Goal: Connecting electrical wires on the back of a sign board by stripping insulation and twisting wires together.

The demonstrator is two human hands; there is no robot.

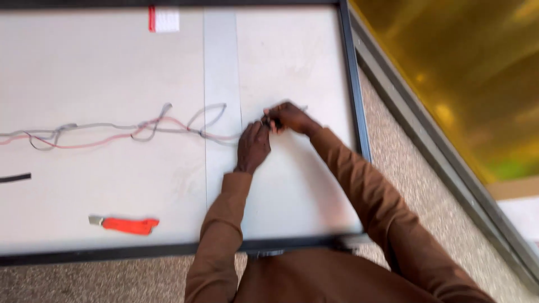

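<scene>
A bundle of grey and red wires (135, 130) trails across a pale flat panel (101, 73) from the left edge toward the middle. My left hand (252, 147) rests on the panel at the wires' right end, fingers curled over them. My right hand (290, 119) is just beyond it, pinching a small dark piece at the wire end; the piece is blurred and mostly hidden by my fingers. Both arms wear brown sleeves.
The panel has a dark frame (355, 90) along its right and near edges. An orange-handled utility knife (127, 225) lies near the front left. A black strip (14, 178) pokes in at the left edge. Speckled floor (410, 168) and a yellow surface (471, 73) lie to the right.
</scene>
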